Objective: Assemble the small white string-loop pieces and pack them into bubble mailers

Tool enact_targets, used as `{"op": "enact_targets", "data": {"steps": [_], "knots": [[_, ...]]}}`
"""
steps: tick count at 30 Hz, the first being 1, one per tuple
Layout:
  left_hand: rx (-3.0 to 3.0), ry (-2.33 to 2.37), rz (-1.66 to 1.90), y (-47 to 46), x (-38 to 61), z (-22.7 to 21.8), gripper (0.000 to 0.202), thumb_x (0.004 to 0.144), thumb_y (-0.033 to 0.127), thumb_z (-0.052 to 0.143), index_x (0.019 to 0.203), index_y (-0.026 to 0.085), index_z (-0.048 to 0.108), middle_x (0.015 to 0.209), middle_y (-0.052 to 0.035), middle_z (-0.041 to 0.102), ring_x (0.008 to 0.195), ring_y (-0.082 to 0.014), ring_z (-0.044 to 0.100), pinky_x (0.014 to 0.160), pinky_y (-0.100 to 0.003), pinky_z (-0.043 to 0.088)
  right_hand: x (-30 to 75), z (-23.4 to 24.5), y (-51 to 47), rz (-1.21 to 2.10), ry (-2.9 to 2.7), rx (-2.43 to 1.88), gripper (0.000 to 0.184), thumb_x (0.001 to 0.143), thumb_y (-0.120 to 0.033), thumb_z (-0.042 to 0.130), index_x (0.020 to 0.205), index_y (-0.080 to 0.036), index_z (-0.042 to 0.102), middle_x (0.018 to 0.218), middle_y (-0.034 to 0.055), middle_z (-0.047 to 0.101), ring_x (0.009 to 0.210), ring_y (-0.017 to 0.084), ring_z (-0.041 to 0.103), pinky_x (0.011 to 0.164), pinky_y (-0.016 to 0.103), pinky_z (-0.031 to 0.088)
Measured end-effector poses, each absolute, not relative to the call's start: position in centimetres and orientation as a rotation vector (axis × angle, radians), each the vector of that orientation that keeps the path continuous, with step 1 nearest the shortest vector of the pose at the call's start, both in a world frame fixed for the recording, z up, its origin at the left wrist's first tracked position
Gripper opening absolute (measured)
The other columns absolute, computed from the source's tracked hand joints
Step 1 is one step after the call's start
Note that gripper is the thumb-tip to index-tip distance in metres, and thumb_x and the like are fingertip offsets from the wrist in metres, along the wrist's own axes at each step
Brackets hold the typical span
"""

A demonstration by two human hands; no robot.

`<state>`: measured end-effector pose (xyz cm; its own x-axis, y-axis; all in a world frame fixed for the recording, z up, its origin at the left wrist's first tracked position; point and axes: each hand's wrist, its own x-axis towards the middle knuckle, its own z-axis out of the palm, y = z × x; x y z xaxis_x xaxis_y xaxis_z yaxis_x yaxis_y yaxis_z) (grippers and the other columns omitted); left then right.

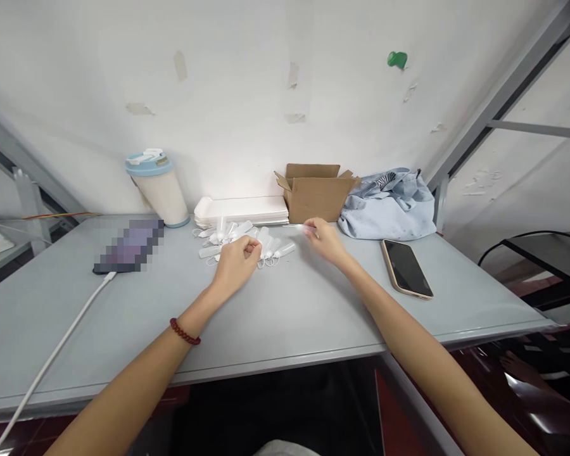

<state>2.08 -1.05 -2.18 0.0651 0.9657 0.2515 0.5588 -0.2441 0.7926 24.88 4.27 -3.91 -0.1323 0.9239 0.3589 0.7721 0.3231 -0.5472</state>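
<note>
Clear plastic pieces [243,228], plenty remain loose — right hand [323,238] pinches one, left hand [237,261] curls narrow, hold unclear; carton [318,201] gapes at their two o'clock, contents hidden.

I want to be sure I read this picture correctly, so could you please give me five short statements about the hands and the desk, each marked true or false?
1. The right hand holds a thin pale piece. True.
2. The reddish bracelet is on the right wrist. False: the reddish bracelet is on the left wrist.
3. The left hand is at the pile of small clear plastic pieces. True.
4. The cardboard box stands open at the top. True.
5. The blue-lidded cup stands to the right of the box. False: the blue-lidded cup stands to its left.
</note>
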Motion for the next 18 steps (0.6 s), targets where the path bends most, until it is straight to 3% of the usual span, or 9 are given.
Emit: {"op": "enact_targets", "data": {"steps": [4, 10, 18], "knots": [[1.671, 1.467, 1.088, -0.8, 1.9, -1.9, 0.024, 0.078, 0.036, 0.052, 0.087, 0.016, 0.060, 0.065, -0.0013, 0.065, 0.048, -0.0129, 0.052, 0.052, -0.026, 0.040, 23.2, -3.1, 2.8, 0.593, -1.835, -1.230, 0.021, 0.085, -0.032, 0.048, 0.098, -0.017, 0.056, 0.104, 0.0078, 0.062, 0.095, 0.019, 0.055, 0.073, 0.028, 0.041], [1.586, 1.398, 1.114, -0.4, 1.5, -1.9, 0.034, 0.079, 0.041, 0.051, 0.097, 0.013, 0.059, 0.069, -0.0029, 0.067, 0.045, -0.0106, 0.049, 0.049, -0.025, 0.039, 21.9, -2.4, 1.3, 0.837, -1.816, -1.081, 0.023, 0.084, -0.035, 0.052, 0.099, -0.018, 0.057, 0.100, 0.0056, 0.060, 0.087, 0.016, 0.054, 0.075, 0.029, 0.042], [1.622, 1.347, 1.038, -0.4, 1.7, -1.9, 0.027, 0.075, 0.041, 0.055, 0.079, 0.015, 0.061, 0.068, -0.0028, 0.065, 0.044, -0.0100, 0.048, 0.049, -0.025, 0.039, 21.8, -2.3, 1.1, 0.956, -1.765, -1.056, 0.029, 0.082, -0.039, 0.053, 0.100, -0.017, 0.058, 0.093, 0.0044, 0.062, 0.078, 0.015, 0.054, 0.072, 0.029, 0.043]]}}
